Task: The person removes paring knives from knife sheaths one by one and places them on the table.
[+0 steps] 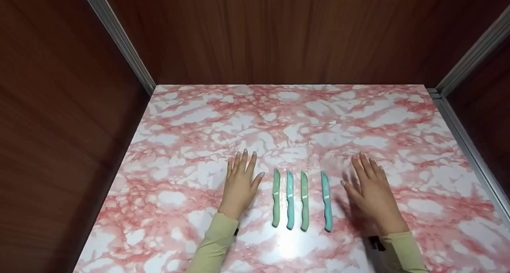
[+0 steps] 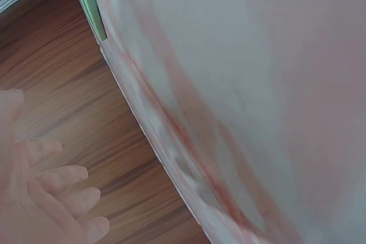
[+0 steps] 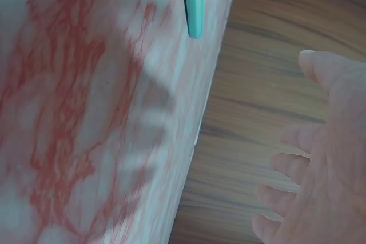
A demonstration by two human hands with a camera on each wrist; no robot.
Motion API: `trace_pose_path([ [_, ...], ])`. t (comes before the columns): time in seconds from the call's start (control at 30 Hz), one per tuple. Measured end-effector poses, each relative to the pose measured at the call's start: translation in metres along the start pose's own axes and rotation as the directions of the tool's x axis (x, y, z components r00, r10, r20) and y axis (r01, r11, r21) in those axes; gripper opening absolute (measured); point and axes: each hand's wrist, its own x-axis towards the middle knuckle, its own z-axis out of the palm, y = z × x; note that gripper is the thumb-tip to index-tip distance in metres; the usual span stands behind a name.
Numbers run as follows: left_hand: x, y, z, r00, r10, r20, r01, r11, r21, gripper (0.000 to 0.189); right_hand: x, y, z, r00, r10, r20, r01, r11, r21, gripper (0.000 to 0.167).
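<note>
Two green knives and two blue ones lie roughly parallel, blade tips away from me. From left to right come a green knife (image 1: 276, 199), a blue knife (image 1: 290, 201), another green knife (image 1: 305, 201) and, across a wider gap, another blue knife (image 1: 326, 201). My left hand (image 1: 240, 185), fingers straight and spread, is left of the row and holds nothing. To the right of the row, my right hand (image 1: 372, 191) is also empty with extended fingers, its shadow falling on the table. In the right wrist view, part of a blue knife (image 3: 195, 7) shows near the top.
The table (image 1: 287, 117) has a red and white marbled top with a bright glare below the knives. Brown wood-grain panels (image 1: 271, 34) stand behind it and at both sides, joined by grey metal posts (image 1: 119, 38).
</note>
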Motion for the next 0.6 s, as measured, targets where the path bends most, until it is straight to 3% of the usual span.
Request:
trace_pose_path([
  [0.6, 0.002, 0.005, -0.012, 0.998, 0.030, 0.052, -0.031, 0.999, 0.014, 0.063, 0.007, -0.028, 0.003, 0.996, -0.086, 0.010, 0.086, 0.996, -0.016, 0.076],
])
